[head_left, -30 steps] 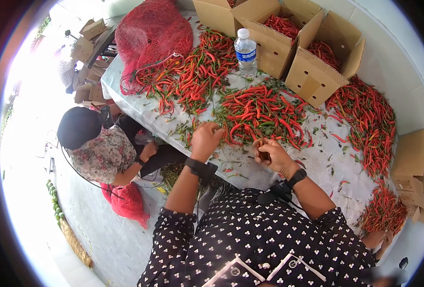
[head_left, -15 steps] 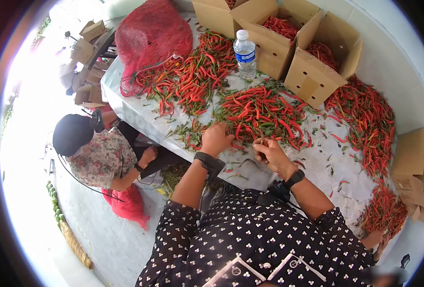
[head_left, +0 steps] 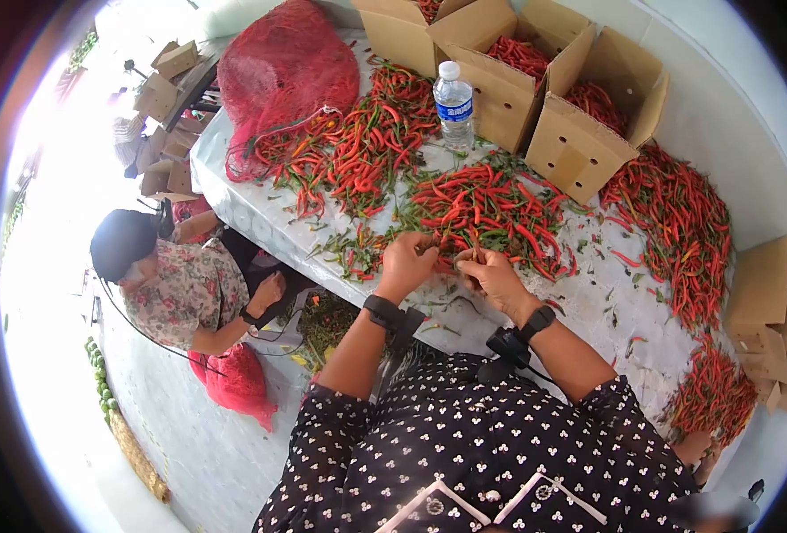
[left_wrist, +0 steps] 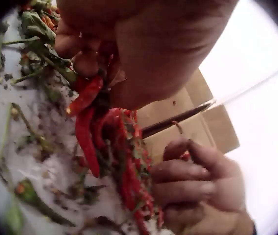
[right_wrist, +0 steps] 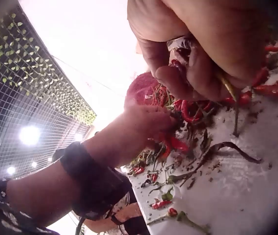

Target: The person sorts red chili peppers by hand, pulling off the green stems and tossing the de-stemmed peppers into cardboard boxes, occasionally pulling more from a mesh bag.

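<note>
In the head view the left hand (head_left: 407,266) and right hand (head_left: 498,282) are close together, apart, at the near edge of a pile of red chillies (head_left: 478,202). Seen from the left wrist, the left hand (left_wrist: 149,49) pinches red chillies (left_wrist: 86,139) that hang below its curled fingers. Across from it the right hand (left_wrist: 198,188) is curled, a thin stem (left_wrist: 178,127) rising from its fingertips. In the right wrist view the right hand (right_wrist: 207,49) grips a small dark red chilli (right_wrist: 177,64), mostly hidden by the fingers; the left hand (right_wrist: 136,131) is beyond.
A water bottle (head_left: 454,107) stands behind the pile, by cardboard boxes (head_left: 580,147) holding chillies. A red net sack (head_left: 287,75) lies at the back left; more chillies (head_left: 678,231) spread at right. Another person (head_left: 184,289) sits at the left.
The left hand has moved right, toward the right hand, and the gap between them has narrowed. The right hand has shifted only slightly. The seated person has leaned a little further left.
</note>
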A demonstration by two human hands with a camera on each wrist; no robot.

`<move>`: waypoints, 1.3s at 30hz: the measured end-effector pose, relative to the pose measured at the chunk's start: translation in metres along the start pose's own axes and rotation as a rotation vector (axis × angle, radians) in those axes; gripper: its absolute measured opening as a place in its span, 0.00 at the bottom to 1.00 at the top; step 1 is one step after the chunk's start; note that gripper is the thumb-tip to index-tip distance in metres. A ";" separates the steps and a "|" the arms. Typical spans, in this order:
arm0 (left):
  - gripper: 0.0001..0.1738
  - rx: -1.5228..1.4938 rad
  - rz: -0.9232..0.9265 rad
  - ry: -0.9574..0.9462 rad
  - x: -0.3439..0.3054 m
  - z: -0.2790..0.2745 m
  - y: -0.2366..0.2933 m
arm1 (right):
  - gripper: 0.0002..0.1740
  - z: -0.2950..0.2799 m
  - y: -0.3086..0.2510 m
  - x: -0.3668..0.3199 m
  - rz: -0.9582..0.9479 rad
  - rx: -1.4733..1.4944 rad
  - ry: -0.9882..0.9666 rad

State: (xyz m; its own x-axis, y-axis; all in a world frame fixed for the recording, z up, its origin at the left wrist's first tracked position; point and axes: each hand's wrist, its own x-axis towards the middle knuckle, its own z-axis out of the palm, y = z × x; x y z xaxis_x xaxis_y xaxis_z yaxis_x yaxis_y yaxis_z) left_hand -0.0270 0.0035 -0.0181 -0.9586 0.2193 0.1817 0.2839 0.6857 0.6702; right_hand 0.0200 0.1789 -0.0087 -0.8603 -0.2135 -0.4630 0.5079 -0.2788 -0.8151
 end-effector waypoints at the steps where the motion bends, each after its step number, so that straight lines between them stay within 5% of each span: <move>1: 0.12 -0.165 -0.137 -0.063 0.003 -0.005 0.008 | 0.08 0.004 0.000 0.005 -0.035 -0.004 0.036; 2: 0.13 -0.332 -0.274 -0.127 0.005 -0.008 0.012 | 0.08 0.007 -0.001 0.008 -0.069 -0.007 0.071; 6: 0.13 -0.375 -0.243 -0.108 0.006 -0.013 0.017 | 0.09 0.014 -0.016 0.011 -0.109 -0.101 0.050; 8: 0.13 -0.597 -0.419 -0.188 0.007 -0.025 0.032 | 0.10 0.016 -0.018 0.012 -0.208 -0.248 0.063; 15: 0.13 -0.536 -0.210 -0.109 0.008 -0.012 0.032 | 0.09 0.018 -0.012 0.021 -0.266 -0.386 0.025; 17: 0.14 -0.690 -0.290 -0.087 0.006 -0.018 0.039 | 0.06 0.015 -0.016 0.020 -0.119 0.064 0.041; 20: 0.14 -0.514 -0.219 -0.244 0.001 -0.022 0.027 | 0.04 0.004 -0.022 0.017 -0.054 0.304 -0.018; 25: 0.12 -0.411 -0.166 -0.376 -0.006 -0.019 0.030 | 0.04 0.009 -0.028 0.006 -0.019 0.281 -0.034; 28: 0.12 -0.362 -0.057 -0.327 -0.009 -0.012 0.023 | 0.05 0.015 -0.022 0.004 -0.163 0.052 0.002; 30: 0.12 -0.358 -0.015 -0.317 -0.009 -0.008 0.012 | 0.07 0.018 -0.016 0.008 -0.592 -0.374 0.068; 32: 0.15 -0.552 -0.175 -0.192 -0.007 -0.004 -0.006 | 0.07 0.019 -0.026 0.001 -0.553 -0.353 0.058; 34: 0.18 -0.362 -0.210 -0.174 -0.007 -0.011 -0.006 | 0.06 0.012 -0.036 -0.006 -0.304 0.161 -0.019; 36: 0.21 0.255 -0.180 -0.162 -0.013 -0.024 0.019 | 0.05 -0.001 -0.037 -0.008 -0.261 0.242 -0.038; 39: 0.21 0.296 -0.101 -0.296 -0.026 -0.009 0.018 | 0.09 -0.015 -0.021 -0.007 -0.143 0.313 -0.069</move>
State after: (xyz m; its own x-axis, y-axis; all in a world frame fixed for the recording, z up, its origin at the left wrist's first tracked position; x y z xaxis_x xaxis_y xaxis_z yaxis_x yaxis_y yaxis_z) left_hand 0.0033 0.0038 -0.0041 -0.9463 0.3013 -0.1174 0.2250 0.8742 0.4304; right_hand 0.0142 0.2006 0.0060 -0.9241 -0.2113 -0.3184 0.3807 -0.5819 -0.7186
